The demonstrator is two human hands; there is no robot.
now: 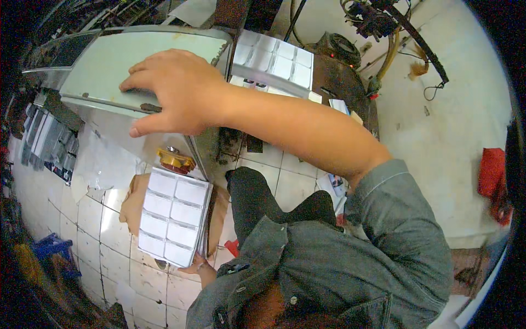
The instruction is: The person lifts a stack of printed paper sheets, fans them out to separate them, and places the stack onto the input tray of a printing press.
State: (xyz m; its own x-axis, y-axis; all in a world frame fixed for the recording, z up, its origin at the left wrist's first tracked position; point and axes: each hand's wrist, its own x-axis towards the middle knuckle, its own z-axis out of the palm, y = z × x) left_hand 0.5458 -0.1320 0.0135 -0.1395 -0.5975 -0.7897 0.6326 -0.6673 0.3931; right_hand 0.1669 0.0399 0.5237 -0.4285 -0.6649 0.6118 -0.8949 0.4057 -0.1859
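My right hand (174, 90) lies palm down on the pale green lid (115, 60) of a machine, fingers spread over its front edge and thumb hanging below it. My left hand (196, 267) grips the lower edge of a stack of printed sheets (172, 215), each sheet a grid of white rectangular labels. That stack is held tilted above a brown paper wrapper (133, 203). A brass-coloured knob (175, 159) sticks out under the machine lid, just above the stack.
A second stack of label sheets (274, 63) rests on a dark bench behind the machine. Cables and hoses (378, 22) hang at the back right. A red cloth (493, 172) lies on the right. White floor tiles (118, 257) spread below, with a blue crate (52, 247) at the left.
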